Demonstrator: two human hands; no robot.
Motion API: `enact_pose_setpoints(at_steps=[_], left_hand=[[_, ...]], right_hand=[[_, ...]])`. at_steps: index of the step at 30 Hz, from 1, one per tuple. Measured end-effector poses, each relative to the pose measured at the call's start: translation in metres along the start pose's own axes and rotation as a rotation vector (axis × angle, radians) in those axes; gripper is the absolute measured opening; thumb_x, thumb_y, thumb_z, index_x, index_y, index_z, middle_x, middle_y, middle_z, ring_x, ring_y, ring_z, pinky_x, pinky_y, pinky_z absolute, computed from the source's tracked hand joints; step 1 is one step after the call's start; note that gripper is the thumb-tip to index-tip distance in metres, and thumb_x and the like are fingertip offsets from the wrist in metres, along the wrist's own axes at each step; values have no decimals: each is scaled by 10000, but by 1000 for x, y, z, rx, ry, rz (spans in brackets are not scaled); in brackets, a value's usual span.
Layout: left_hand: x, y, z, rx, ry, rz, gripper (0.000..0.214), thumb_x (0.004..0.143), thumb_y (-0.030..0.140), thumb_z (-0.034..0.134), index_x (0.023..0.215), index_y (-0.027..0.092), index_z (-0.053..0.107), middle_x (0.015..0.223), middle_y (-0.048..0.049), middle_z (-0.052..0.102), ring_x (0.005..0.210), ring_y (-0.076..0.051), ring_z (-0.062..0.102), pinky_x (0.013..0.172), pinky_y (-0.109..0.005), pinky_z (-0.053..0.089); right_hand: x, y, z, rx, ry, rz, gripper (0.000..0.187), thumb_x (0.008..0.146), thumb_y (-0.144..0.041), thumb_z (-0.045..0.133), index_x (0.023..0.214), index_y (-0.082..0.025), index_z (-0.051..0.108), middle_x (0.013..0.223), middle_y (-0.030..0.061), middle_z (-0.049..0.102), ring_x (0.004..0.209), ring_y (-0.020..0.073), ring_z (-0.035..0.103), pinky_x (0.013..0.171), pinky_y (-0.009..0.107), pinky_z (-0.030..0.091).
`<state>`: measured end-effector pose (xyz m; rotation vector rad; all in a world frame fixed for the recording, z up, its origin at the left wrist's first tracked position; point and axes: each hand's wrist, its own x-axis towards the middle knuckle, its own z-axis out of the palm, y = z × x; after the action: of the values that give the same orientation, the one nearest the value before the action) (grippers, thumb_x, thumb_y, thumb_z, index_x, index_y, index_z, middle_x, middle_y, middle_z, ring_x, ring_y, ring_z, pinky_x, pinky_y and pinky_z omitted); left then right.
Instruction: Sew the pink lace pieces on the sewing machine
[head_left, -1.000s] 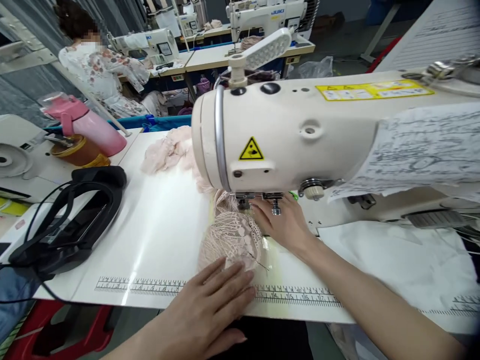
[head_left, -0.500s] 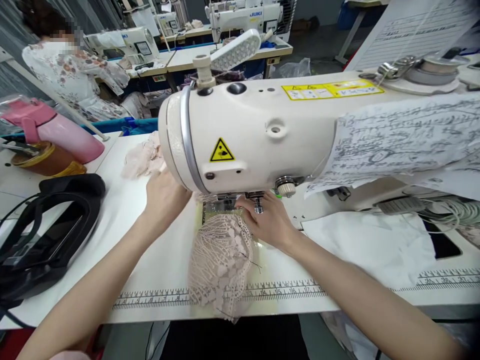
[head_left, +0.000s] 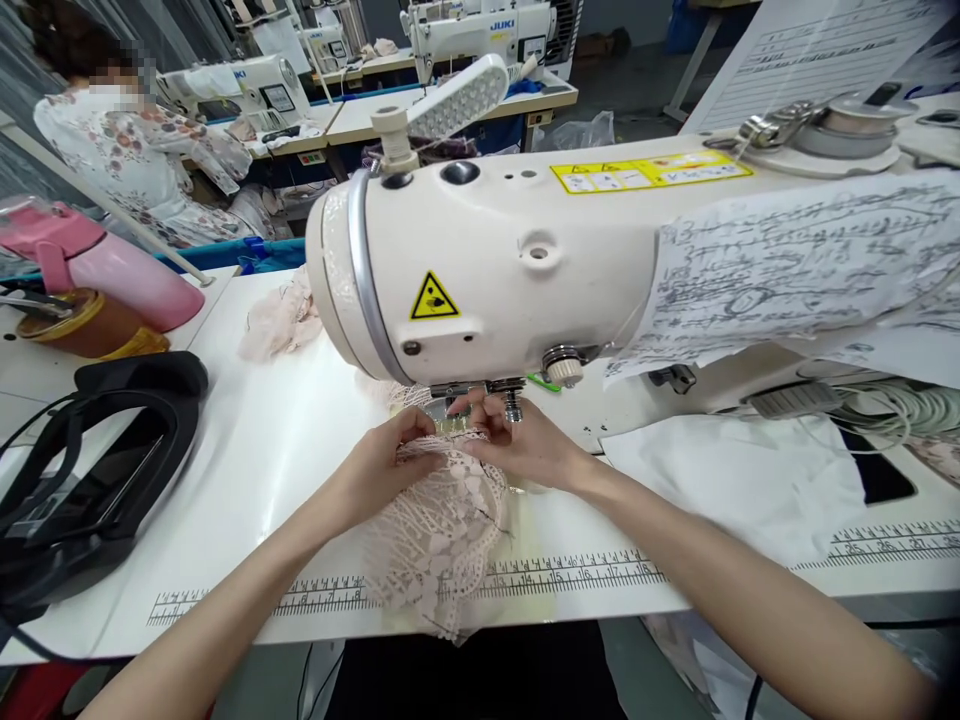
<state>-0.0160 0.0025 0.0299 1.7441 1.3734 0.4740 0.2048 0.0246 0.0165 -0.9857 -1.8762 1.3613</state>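
A pale pink lace piece [head_left: 439,530] lies on the white table [head_left: 270,470] under the head of a cream sewing machine [head_left: 495,260]. My left hand [head_left: 390,460] pinches the lace's upper edge just in front of the presser foot [head_left: 480,395]. From the right, my right hand [head_left: 517,440] grips the same edge, fingers curled beside the needle area. The lace hangs over the table's front edge across a printed ruler [head_left: 570,575]. More pink lace [head_left: 277,320] lies behind the machine head.
A black strap and device [head_left: 97,460] lie at the left, with a pink bottle [head_left: 105,265] and a brown container [head_left: 82,325] behind. Written paper sheets [head_left: 795,270] drape over the machine arm. A person in a floral top [head_left: 142,150] sits at another sewing machine in the back left.
My left hand came back from behind the machine head to the lace's edge at the presser foot. My right hand stayed by the needle, and the view shifted slightly left.
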Motion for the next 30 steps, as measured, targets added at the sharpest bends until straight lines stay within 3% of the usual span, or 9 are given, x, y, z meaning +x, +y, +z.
enact_pose_setpoints(at_steps=[5,9,13,15,17,19,21,24,30], left_hand=[[4,-2,-13,119,-86,-104,268,804,388,651,994,227,551,914,-13,625,769,-163,592,593,-240,431],[11,-1,-21,183,-71,-96,263,873,449,558,987,214,593,772,5,615,616,-140,560,517,-235,384],[17,7,-22,491,109,-44,226,934,381,504,918,191,626,724,-14,656,576,-172,583,511,-275,396],[14,12,-16,740,264,51,175,932,284,525,927,163,651,784,-56,695,673,-227,641,563,-323,452],[7,16,-5,897,363,250,182,941,230,522,978,138,675,881,-90,726,815,-265,675,660,-375,512],[-2,17,8,932,356,470,232,960,228,511,1083,121,676,1034,-106,739,952,-266,681,768,-397,546],[-11,13,20,931,337,586,296,972,241,499,1177,92,651,1170,-123,716,1059,-268,668,828,-397,564],[-17,2,28,921,314,638,353,974,247,493,1244,59,622,1280,-142,665,1169,-281,631,899,-409,570],[-6,-14,18,835,224,687,411,969,228,482,1345,79,553,1360,-133,611,1257,-265,582,1039,-430,522]], right_hand=[[1,2,3,-69,66,81,116,811,-243,654,912,-229,599,612,-84,385,542,98,405,539,233,350],[0,9,7,-381,148,-29,158,877,-180,552,1012,-227,620,723,-33,535,549,95,473,542,227,373],[-2,20,10,-784,176,-223,201,949,-180,461,1032,-208,643,902,32,658,573,98,502,501,230,308],[-2,24,10,-903,190,-314,211,974,-214,461,975,-207,672,924,25,678,589,98,515,497,241,291],[-2,24,9,-967,213,-391,224,979,-249,483,920,-217,697,913,7,687,603,97,525,507,252,289],[-2,22,7,-990,231,-446,233,974,-252,493,890,-214,707,924,2,698,621,96,535,529,260,302],[-2,20,7,-995,238,-481,243,964,-229,484,863,-198,703,945,13,709,641,100,543,556,266,319],[-3,18,7,-1000,258,-514,222,938,-188,478,898,-190,696,980,26,721,669,114,553,594,282,329],[-6,17,7,-1078,213,-470,305,869,-111,436,1012,-183,695,1044,31,734,765,168,606,652,331,338]])
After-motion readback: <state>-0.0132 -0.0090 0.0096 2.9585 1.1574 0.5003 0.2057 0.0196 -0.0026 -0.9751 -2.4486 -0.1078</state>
